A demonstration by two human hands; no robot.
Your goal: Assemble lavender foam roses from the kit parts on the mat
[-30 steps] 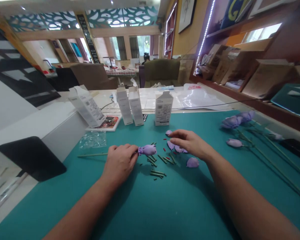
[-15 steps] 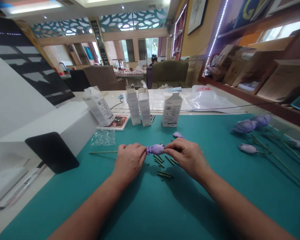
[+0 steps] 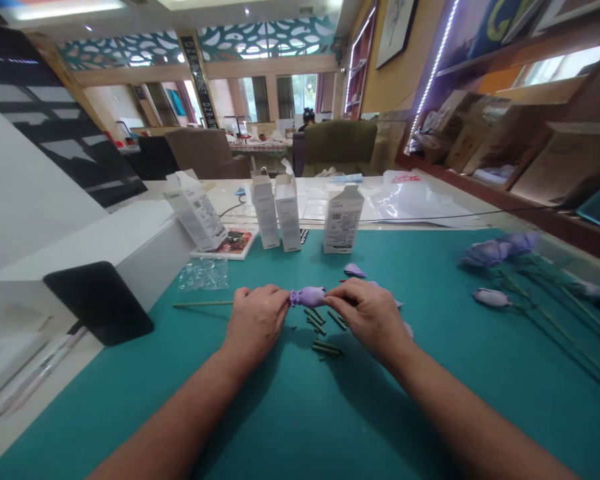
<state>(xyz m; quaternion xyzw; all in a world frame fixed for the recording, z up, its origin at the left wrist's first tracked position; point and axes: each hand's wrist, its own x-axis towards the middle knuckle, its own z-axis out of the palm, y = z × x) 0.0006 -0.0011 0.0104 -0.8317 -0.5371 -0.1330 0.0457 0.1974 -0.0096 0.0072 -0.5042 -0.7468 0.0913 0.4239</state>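
A purple artificial flower (image 3: 312,297) lies sideways between my hands, its bloom pointing right. My left hand (image 3: 257,323) is closed round its green stem (image 3: 200,305), just behind the bloom, and the stem sticks out to the left. With thumb and forefinger, my right hand (image 3: 373,312) pinches the petal tips at the open end of the bloom. Short cut green stem pieces (image 3: 327,347) lie on the mat below the flower. A loose purple petal (image 3: 355,270) rests beyond my right hand, and more petals (image 3: 399,304) are partly hidden by that hand.
On the green mat (image 3: 300,427), more purple flowers (image 3: 485,253) and a bud (image 3: 491,298) lie at the right. White cartons (image 3: 341,223) stand along the back. At the left are clear plastic wrap (image 3: 203,274) and a dark tablet-like panel (image 3: 100,303). A person (image 3: 308,117) sits far off.
My hands and the flower keep nearly the same pose. The view has shifted slightly, and more of the loose petals show beside my right hand.
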